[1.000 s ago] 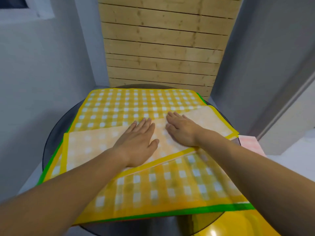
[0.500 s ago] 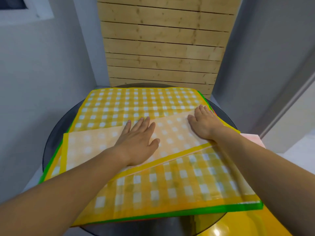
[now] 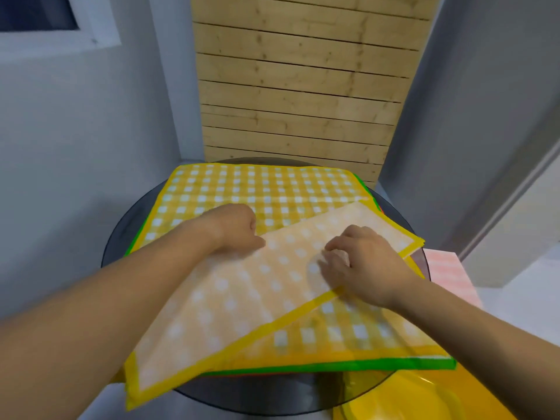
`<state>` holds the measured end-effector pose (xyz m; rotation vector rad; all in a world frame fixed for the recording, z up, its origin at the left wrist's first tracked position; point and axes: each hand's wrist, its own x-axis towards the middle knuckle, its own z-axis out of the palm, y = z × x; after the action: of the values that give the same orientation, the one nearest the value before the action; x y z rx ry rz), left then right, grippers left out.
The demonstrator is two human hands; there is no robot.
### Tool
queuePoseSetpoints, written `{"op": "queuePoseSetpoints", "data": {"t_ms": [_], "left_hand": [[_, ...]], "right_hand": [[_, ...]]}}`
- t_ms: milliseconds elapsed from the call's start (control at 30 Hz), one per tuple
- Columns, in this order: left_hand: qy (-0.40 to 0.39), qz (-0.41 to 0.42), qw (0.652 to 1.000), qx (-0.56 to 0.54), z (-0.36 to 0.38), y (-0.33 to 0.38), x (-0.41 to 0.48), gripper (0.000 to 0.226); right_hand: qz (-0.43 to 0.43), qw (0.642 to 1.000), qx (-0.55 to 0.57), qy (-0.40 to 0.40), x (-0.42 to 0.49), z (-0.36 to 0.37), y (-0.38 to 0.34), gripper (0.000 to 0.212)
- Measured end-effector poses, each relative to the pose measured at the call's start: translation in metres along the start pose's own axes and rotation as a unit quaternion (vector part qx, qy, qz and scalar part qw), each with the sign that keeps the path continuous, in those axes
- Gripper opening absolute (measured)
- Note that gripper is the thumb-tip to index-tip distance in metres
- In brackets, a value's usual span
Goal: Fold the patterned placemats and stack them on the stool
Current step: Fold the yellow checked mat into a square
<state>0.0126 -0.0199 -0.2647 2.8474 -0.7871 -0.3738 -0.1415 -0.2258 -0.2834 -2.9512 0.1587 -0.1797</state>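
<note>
The folded yellow-and-white checked placemat [image 3: 242,298] is lying slantwise across the round dark glass desk [image 3: 257,395], its long axis running from near left to far right. Its near-left corner is hanging over the desk's rim. It is showing its pale reverse side (faint white squares on washed-out orange), with a bright yellow border running along the near long edge and both short ends.

The left hand [image 3: 239,228] is sitting at the far long edge, fingers curled in and thumb lying on the pale face, gripping that edge. The right hand [image 3: 363,265] is resting nearer the far-right end, fingers bent with their tips on the pale face. Its thumb is hidden, so I cannot tell whether it is pinching the mat or only pressing it.

Beneath, an unfolded yellow checked placemat [image 3: 257,186] is lying flat, topping a stack whose green-bordered placemat [image 3: 363,365] is peeping out at the near and left sides. Past the right rim a pink-and-white striped cloth [image 3: 448,274] is lying lower down. A glossy yellow plastic object [image 3: 409,398] is showing under the near-right rim.
</note>
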Motion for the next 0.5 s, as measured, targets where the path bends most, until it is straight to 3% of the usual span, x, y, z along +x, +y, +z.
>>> {"op": "queuePoseSetpoints", "data": {"t_ms": [167, 267, 367, 500], "left_hand": [[-0.024, -0.026, 0.994, -0.106, 0.002, 0.0, -0.014, 0.036], [-0.083, -0.058, 0.982, -0.159, -0.002, -0.003, -0.019, 0.047], [-0.125, -0.058, 0.967, -0.215, -0.001, -0.009, -0.027, 0.041], [-0.066, -0.085, 0.925, -0.365, 0.006, -0.02, -0.03, 0.049]], "right_hand": [[0.014, 0.998, 0.031, -0.06, -0.012, 0.003, -0.007, 0.038], [0.024, 0.997, 0.039, -0.065, -0.017, 0.004, -0.01, 0.036], [0.043, 0.993, 0.067, -0.089, -0.021, -0.003, -0.015, 0.037], [0.064, 0.984, 0.149, -0.073, -0.024, -0.02, -0.018, 0.038]]}}
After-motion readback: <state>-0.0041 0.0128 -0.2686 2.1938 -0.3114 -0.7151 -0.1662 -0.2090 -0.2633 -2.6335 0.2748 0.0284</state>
